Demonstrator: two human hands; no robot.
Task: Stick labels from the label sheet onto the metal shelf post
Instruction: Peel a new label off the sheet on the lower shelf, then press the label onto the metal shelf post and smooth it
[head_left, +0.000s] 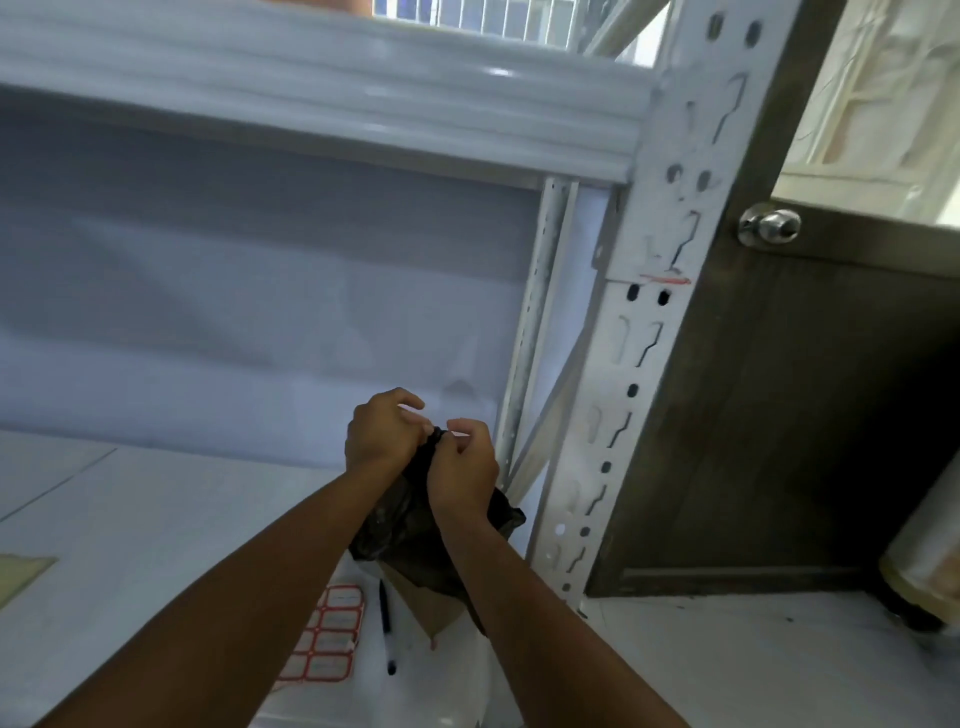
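Note:
The white perforated metal shelf post (631, 374) rises on the right, with a red-edged mark (666, 280) stuck across it at mid-height. The label sheet (330, 642), with red-bordered white labels, lies on the white shelf below my arms. My left hand (382, 428) and my right hand (462, 470) are together in front of the post, both pinching the top of a black plastic bag (410, 525). The bag hangs between my wrists, above the sheet.
A black pen (386, 626) lies next to the label sheet. Brown cardboard (431, 603) sits under the bag. A white shelf beam (322, 98) crosses above. A dark wooden door (779, 415) with a metal knob (770, 226) stands right of the post. A tape roll (924, 571) is at far right.

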